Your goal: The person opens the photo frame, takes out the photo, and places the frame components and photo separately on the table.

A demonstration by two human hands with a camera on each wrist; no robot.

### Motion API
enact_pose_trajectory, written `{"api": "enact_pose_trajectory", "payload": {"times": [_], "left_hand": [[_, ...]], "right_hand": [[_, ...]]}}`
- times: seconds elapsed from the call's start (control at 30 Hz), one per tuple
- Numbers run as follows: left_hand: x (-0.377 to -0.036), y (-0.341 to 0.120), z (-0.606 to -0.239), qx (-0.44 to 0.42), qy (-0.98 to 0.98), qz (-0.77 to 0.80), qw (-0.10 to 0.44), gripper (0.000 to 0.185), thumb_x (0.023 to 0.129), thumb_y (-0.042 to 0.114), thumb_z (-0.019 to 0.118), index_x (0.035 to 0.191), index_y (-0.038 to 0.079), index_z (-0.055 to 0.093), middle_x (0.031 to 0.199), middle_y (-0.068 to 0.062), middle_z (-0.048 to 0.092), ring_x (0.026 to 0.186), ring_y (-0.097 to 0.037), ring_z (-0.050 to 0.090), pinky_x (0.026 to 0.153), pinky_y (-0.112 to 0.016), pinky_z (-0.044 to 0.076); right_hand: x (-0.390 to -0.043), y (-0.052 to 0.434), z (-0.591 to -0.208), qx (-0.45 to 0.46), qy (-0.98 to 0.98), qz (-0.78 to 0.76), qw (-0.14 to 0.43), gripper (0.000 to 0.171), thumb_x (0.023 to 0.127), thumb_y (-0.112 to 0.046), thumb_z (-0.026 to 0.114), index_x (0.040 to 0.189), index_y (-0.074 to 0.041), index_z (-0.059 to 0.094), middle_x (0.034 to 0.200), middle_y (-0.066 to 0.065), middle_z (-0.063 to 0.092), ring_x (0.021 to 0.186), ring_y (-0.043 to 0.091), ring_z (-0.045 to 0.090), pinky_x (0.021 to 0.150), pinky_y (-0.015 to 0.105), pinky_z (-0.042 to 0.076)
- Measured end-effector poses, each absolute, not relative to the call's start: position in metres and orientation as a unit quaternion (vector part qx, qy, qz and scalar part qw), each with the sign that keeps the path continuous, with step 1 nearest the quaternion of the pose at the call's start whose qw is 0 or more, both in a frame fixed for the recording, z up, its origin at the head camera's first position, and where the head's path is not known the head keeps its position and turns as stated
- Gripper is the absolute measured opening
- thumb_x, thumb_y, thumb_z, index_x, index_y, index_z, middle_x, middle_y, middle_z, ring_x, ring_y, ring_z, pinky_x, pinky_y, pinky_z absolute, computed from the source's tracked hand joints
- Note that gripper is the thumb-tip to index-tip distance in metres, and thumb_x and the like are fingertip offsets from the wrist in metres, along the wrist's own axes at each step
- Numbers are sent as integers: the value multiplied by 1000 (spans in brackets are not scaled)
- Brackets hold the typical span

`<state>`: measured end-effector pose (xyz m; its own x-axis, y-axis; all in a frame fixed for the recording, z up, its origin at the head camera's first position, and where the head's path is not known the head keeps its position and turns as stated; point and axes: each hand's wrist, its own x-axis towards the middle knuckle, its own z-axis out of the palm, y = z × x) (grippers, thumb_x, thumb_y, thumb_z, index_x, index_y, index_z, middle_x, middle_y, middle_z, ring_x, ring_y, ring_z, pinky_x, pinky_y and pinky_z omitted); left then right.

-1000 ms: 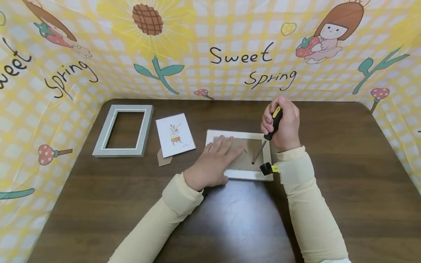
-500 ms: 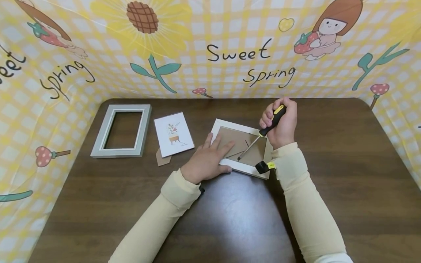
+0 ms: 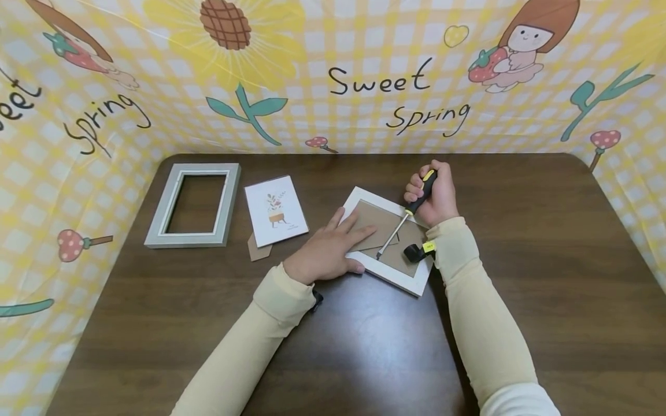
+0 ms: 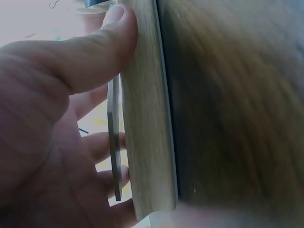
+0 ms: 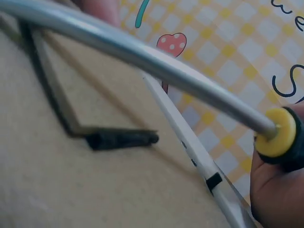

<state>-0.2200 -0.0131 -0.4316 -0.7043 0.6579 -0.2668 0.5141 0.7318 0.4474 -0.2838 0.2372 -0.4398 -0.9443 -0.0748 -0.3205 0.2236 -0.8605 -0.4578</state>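
Note:
A white picture frame [image 3: 392,278] lies back side up, turned at an angle, with its brown backing board [image 3: 411,259] showing. My left hand [image 3: 325,249] rests on its left end, fingers spread; in the left wrist view the thumb touches the frame's side [image 4: 147,118]. A thin brown stand flap [image 4: 114,142] sticks up beside the frame there. My right hand [image 3: 442,196] grips the black and yellow handle of a screwdriver [image 3: 393,232]. The screwdriver's tip is right at the frame's near inner edge. A small black fitting [image 5: 123,139] shows on the board beneath the shaft.
At the far left of the dark wooden table [image 3: 156,323] lies a grey-white empty frame [image 3: 156,222]. Beside it, a card with a potted-plant picture [image 3: 262,222] overlaps a brown tag-shaped piece [image 3: 258,249]. A yellow checked cloth [image 3: 359,34] stands around the table's back and sides.
The picture frame has turned clockwise, its right end swinging toward me. The screwdriver's tip has moved left to the near inner edge, and my right hand has shifted left. My left hand stays on the frame.

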Motion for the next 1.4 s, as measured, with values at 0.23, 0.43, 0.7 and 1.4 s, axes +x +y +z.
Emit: {"api": "enact_pose_trajectory", "payload": {"times": [0.23,0.43,0.7,1.4], "left_hand": [[-221,-13,-430,322,906,174,211,81,91,39,75,159,34,32,168,-8,6,152,-30,-10,115,-61,21],[-220,-12,-430,320,905,176,216,81,90,40,76,159,33,34,168,-7,6,152,-30,-11,115,-59,21],[-220,-10,-431,319,906,169,222,80,91,41,74,159,33,33,168,-6,5,152,-29,-11,115,-59,21],[-218,-13,-425,324,910,137,218,83,89,42,74,160,33,31,167,-8,7,152,-32,-8,112,-61,26]], "right_hand": [[-286,239,-442,165,225,-957,80,39,102,-33,49,71,-10,48,58,0,38,44,13,34,41,25,33],[-285,240,-444,175,203,-961,68,40,102,-31,47,68,-9,47,58,0,34,42,13,33,40,24,31],[-283,240,-446,160,214,-961,78,39,103,-31,49,71,-10,48,59,0,37,43,14,36,40,25,34],[-287,232,-442,84,219,-961,148,39,104,-32,51,74,-7,49,61,3,39,47,15,35,45,26,34]]}}
